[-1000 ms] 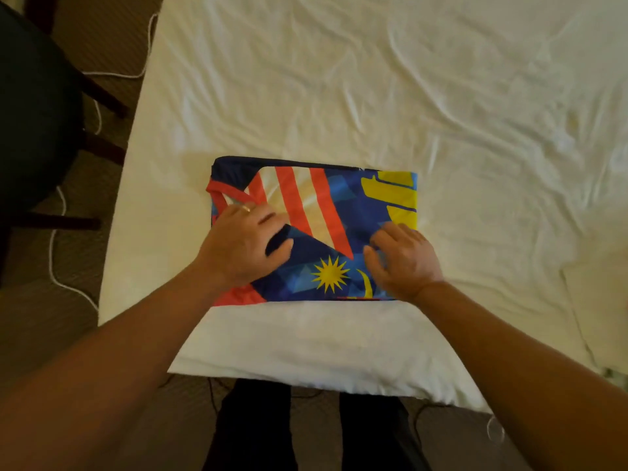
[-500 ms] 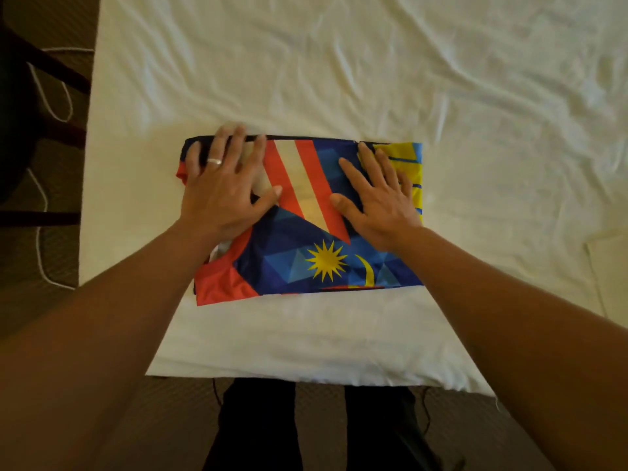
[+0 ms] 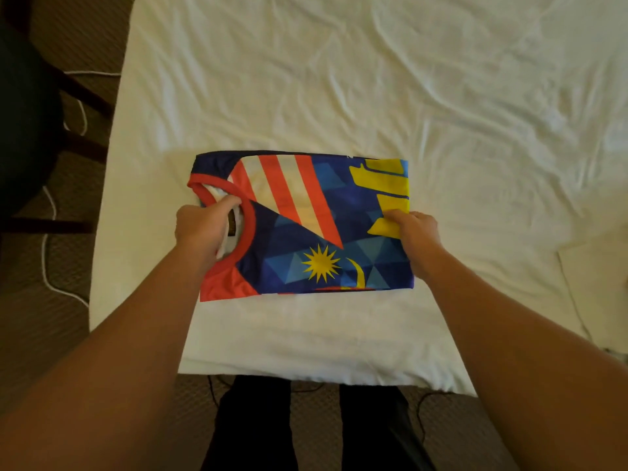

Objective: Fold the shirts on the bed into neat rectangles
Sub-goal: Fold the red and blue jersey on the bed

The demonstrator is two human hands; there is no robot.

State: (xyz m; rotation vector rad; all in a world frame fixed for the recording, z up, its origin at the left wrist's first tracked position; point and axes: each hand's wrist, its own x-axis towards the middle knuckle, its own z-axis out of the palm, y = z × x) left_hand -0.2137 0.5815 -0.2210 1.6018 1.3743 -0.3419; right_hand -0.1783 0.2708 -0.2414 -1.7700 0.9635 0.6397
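Observation:
A blue shirt (image 3: 306, 229) with red and white stripes, yellow blocks and a yellow sun lies folded into a rectangle on the white bed (image 3: 339, 96), near its front edge. Its red collar faces left. My left hand (image 3: 203, 229) grips the shirt's left side at the collar, thumb on top and fingers tucked under the edge. My right hand (image 3: 416, 229) pinches the right edge over the yellow patch, where the cloth is slightly lifted.
A dark chair (image 3: 30, 130) stands on the carpet left of the bed, with a white cable (image 3: 51, 253) trailing beside it. A pale pillow corner (image 3: 598, 283) lies at the right. My dark-trousered legs (image 3: 306, 426) stand against the bed's front edge.
Both hands left the top of the shirt, where they pressed flat, and moved out to its left and right edges, where they now grip it. The collar now shows.

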